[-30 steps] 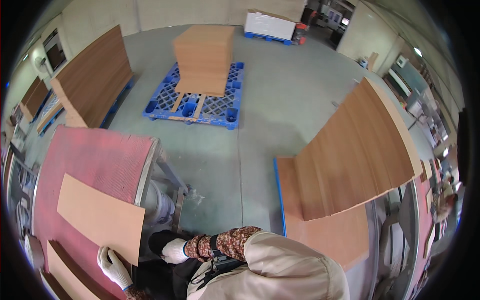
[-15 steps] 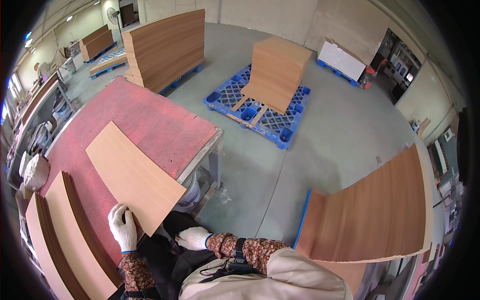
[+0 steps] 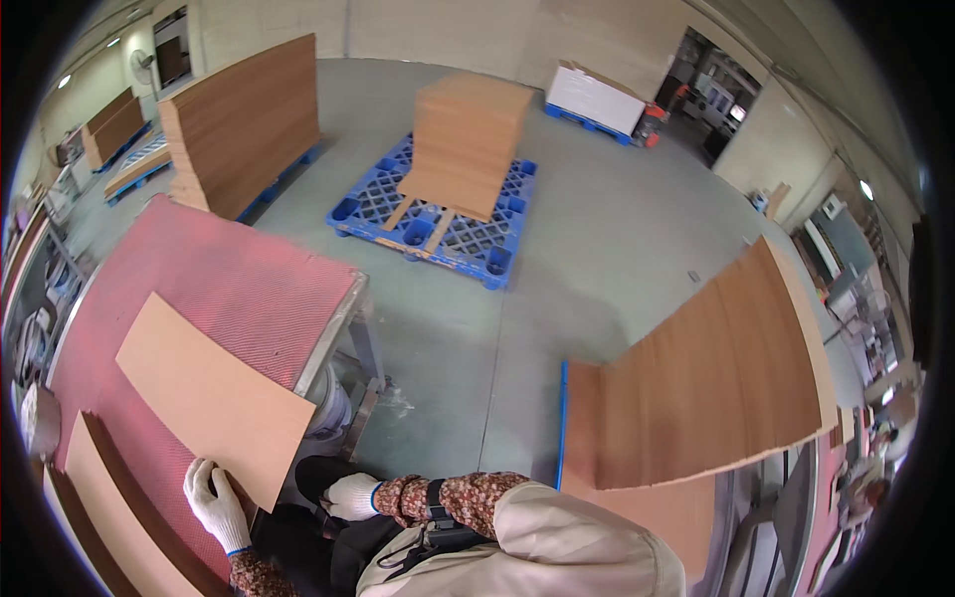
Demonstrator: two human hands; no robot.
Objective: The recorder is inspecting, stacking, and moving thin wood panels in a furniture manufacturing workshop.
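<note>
A pale brown curved board [image 3: 214,393] lies flat on the red mesh-topped table [image 3: 229,259], its right corner over the table's edge. My left hand [image 3: 217,507], in a white knitted glove, is closed at the board's near left edge, fingers curled and thumb against it. Lower and to the right, my right hand [image 3: 350,496] in a matching glove is held low beside a black rounded shape [image 3: 318,476] in front of my body. Its fingers bend downward, and what they hold, if anything, is hidden. Stacks of narrow curved boards [image 3: 109,497] lie left of my left hand.
A tall curved stack of brown boards [image 3: 716,378] stands close on my right. Ahead, another stack [image 3: 463,149] rests on a blue pallet [image 3: 428,254]. A long stack [image 3: 249,124] stands behind the table, and a bucket [image 3: 328,408] sits under its edge.
The whole view has swung rightward, so the table, board and stacks appear farther left. Both hands keep nearly the same places relative to the board and my body.
</note>
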